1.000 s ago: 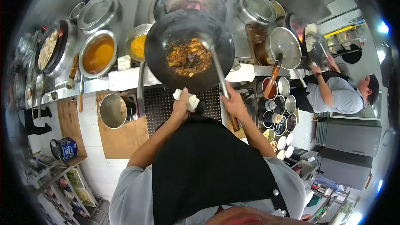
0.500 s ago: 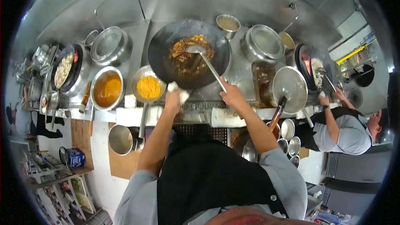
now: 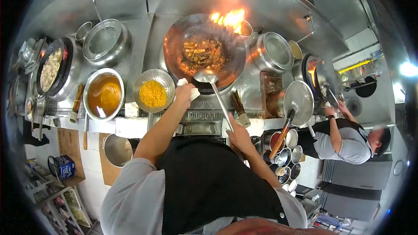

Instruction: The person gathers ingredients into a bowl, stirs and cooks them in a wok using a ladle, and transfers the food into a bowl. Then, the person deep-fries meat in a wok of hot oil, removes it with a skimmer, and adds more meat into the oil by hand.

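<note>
A large dark wok (image 3: 175, 39) holds browned, chopped food (image 3: 200, 54) in reddish bits. Tall flames (image 3: 233, 19) rise at its far right edge. My left hand (image 3: 185, 93) is closed on a folded white cloth (image 3: 194, 91) at the wok's near left rim; the rim under the cloth is hidden. My right hand (image 3: 238, 138) grips the handle of a metal ladle (image 3: 206, 77), whose bowl lies over the wok's near side, apart from the main heap of food. Left of the wok rests a perforated strainer (image 3: 138, 85) with yellow shreds (image 3: 153, 93) in it.
A pot of amber liquid (image 3: 103, 93) and a lidded pot (image 3: 104, 41) stand at left. A bristle brush (image 3: 239, 109) lies right of the ladle, near another strainer (image 3: 300, 102). At far right, a co-worker (image 3: 344, 141) works at another wok with flames.
Flames have flared up at the wok's far edge. The ladle has drawn back from the food toward the near rim, and my right hand has come closer to my body.
</note>
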Demonstrator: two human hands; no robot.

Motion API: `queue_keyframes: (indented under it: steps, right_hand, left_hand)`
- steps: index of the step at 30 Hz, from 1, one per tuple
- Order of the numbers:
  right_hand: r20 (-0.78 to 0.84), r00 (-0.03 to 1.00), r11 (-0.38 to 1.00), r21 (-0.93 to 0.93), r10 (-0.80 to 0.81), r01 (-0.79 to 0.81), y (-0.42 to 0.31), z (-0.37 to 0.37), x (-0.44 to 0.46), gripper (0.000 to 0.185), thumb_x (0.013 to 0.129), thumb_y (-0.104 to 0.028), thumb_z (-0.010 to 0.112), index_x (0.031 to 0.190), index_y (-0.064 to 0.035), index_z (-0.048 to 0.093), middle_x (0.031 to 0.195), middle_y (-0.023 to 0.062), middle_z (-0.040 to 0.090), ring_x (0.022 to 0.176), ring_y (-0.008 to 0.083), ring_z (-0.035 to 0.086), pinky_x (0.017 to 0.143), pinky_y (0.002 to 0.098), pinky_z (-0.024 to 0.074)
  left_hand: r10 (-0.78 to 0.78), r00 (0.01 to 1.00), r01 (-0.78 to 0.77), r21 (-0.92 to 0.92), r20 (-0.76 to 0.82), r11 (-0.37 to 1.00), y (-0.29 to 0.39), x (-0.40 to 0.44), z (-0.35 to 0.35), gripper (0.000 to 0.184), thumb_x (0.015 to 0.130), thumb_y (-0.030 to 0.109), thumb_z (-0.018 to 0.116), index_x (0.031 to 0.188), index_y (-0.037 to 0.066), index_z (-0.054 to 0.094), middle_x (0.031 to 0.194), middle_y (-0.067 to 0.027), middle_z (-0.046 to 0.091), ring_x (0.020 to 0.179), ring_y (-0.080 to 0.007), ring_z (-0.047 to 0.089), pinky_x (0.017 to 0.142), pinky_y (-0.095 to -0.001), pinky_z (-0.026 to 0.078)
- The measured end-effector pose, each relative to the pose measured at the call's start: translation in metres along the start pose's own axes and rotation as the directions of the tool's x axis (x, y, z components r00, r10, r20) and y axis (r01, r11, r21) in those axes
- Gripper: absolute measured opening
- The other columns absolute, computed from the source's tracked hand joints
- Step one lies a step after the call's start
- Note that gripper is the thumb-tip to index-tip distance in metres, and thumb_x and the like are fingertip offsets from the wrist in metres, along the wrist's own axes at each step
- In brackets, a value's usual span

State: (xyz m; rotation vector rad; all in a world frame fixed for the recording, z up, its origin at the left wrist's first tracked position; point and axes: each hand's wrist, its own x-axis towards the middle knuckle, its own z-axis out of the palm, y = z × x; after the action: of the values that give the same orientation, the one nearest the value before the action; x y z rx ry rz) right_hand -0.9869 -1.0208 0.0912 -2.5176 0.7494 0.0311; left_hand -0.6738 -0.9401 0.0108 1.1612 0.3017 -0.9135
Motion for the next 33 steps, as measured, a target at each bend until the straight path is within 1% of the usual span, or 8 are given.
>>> queue_keyframes:
  steps: [13, 15, 17, 18, 19, 24, 31, 33]
  right_hand:
    - [-0.209, 0.975, 0.823, 0.564, 0.074, 0.058, -0.036, -0.032, -0.047, 0.067, 0.092, -0.006, 0.068, 0.154, -0.0046, 0.042, 0.141, 0.0206, 0.06, 0.136, 0.0248, 0.053, 0.114, 0.0363, 0.0381]
    - [-0.281, 0.96, 0.837, 0.524, -0.008, 0.161, -0.028, -0.045, -0.044, 0.064, 0.095, -0.008, 0.065, 0.155, -0.0066, 0.041, 0.099, 0.0094, 0.067, 0.072, 0.0134, 0.063, 0.064, 0.0285, 0.0531]
    - [-0.174, 0.984, 0.737, 0.67, 0.044, 0.085, -0.039, -0.074, -0.054, 0.065, 0.096, -0.005, 0.062, 0.157, -0.0088, 0.039, 0.071, -0.0003, 0.053, 0.05, 0.0064, 0.044, 0.044, 0.0248, 0.0386]
    - [-0.174, 0.982, 0.674, 0.734, 0.072, 0.08, -0.045, -0.084, -0.073, 0.066, 0.096, -0.003, 0.06, 0.158, -0.0109, 0.038, 0.063, -0.0036, 0.046, 0.049, 0.0071, 0.047, 0.045, 0.026, 0.0407]
    - [-0.19, 0.98, 0.67, 0.735, 0.063, 0.099, -0.044, -0.095, -0.097, 0.066, 0.096, -0.003, 0.06, 0.158, -0.0109, 0.038, 0.063, -0.0036, 0.046, 0.049, 0.0071, 0.047, 0.045, 0.026, 0.0407]
    - [0.027, 0.989, 0.604, 0.789, 0.148, -0.112, -0.018, -0.121, -0.176, 0.071, 0.097, -0.008, 0.062, 0.161, -0.0053, 0.031, 0.073, 0.0015, 0.057, 0.05, 0.0098, 0.051, 0.045, 0.0269, 0.0413]
    - [-0.276, 0.934, 0.789, 0.614, 0.227, -0.011, -0.01, -0.1, -0.251, 0.067, 0.098, -0.009, 0.059, 0.16, -0.0065, 0.034, 0.072, -0.0005, 0.053, 0.049, 0.0096, 0.047, 0.044, 0.0275, 0.0393]
    - [0.011, 0.939, 0.486, 0.854, 0.343, -0.187, -0.036, -0.073, -0.279, 0.064, 0.099, -0.009, 0.059, 0.158, -0.0108, 0.037, 0.072, -0.0011, 0.053, 0.049, 0.0091, 0.046, 0.044, 0.0276, 0.0385]
  left_hand:
    - [0.088, 0.992, -0.078, -0.105, 0.094, 0.991, 0.015, -0.151, -0.045, 0.007, 0.091, 0.014, 0.062, 0.098, 0.012, 0.062, 0.084, -0.0065, 0.064, 0.071, -0.0188, 0.064, 0.06, -0.0352, 0.054]
    - [0.048, 0.99, -0.036, -0.095, 0.132, 0.995, 0.022, -0.131, -0.012, 0.009, 0.099, 0.02, 0.058, 0.096, 0.012, 0.059, 0.087, -0.0045, 0.065, 0.07, -0.0187, 0.062, 0.058, -0.0383, 0.051]
    - [0.041, 0.978, -0.049, 0.034, 0.207, 0.998, 0.016, -0.123, 0.002, 0.01, 0.1, 0.022, 0.058, 0.098, 0.012, 0.059, 0.088, -0.0053, 0.065, 0.072, -0.0192, 0.063, 0.059, -0.0384, 0.052]
    - [0.235, 0.929, -0.317, 0.288, 0.286, 0.904, -0.027, -0.121, -0.019, 0.008, 0.098, 0.019, 0.057, 0.1, 0.012, 0.058, 0.088, -0.0045, 0.065, 0.073, -0.0202, 0.064, 0.059, -0.0383, 0.053]
    - [0.15, 0.982, -0.133, -0.139, 0.118, 0.981, -0.046, -0.174, -0.017, 0.007, 0.096, 0.016, 0.057, 0.102, 0.013, 0.058, 0.086, -0.004, 0.065, 0.074, -0.0204, 0.064, 0.058, -0.0378, 0.053]
    - [0.084, 0.994, -0.079, -0.069, 0.075, 0.995, -0.06, -0.274, -0.036, 0.004, 0.091, 0.012, 0.059, 0.092, 0.015, 0.057, 0.075, -0.0028, 0.06, 0.059, -0.017, 0.059, 0.045, -0.0309, 0.045]
    - [0.311, 0.95, -0.313, 0.153, 0.037, 0.937, -0.127, -0.391, -0.052, 0.016, 0.087, 0.005, 0.061, 0.102, 0.004, 0.063, 0.085, -0.0078, 0.065, 0.068, -0.0201, 0.064, 0.061, -0.0373, 0.055]
    - [0.261, 0.96, -0.274, 0.159, 0.098, 0.948, -0.143, -0.395, -0.072, 0.013, 0.084, 0.005, 0.064, 0.096, 0.004, 0.065, 0.081, -0.0073, 0.064, 0.066, -0.0203, 0.063, 0.059, -0.0367, 0.053]
